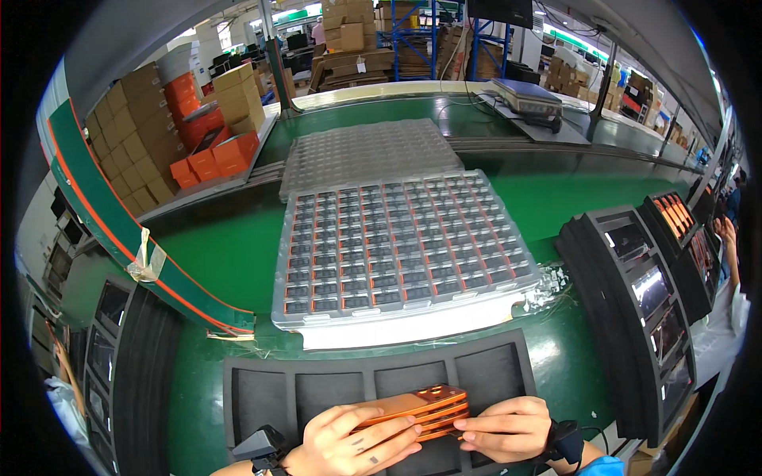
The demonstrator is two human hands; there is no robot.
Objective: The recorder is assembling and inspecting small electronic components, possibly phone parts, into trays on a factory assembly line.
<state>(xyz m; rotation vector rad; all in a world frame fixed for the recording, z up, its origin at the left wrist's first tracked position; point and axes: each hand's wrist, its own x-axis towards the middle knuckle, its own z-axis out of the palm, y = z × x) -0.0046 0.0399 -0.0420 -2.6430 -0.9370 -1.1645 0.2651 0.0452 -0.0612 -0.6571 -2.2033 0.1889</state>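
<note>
My left hand (pixel 353 440) is wrapped round a small stack of orange phones (pixel 425 404), held tilted above a black foam tray (pixel 333 366). Camera lenses show on the back of the top phone. At the stack's right end, my right hand (pixel 508 430) is closed, thumb and fingers pressed together. A small dark piece shows at its fingertips, too little of it visible to name. Beyond the foam tray, a clear plastic tray (pixel 287 305) holds many small dark parts with orange edges in rows. Dark devices with cords sit on both my wrists.
Stacked black foam trays with phones (pixel 651 293) stand at the right, more foam trays (pixel 143 349) at the left. Behind lies another clear tray (pixel 365 151). A green strip with orange edges (pixel 119 230) curves along the left. A scale (pixel 528 99) and cartons (pixel 131 119) are farther back.
</note>
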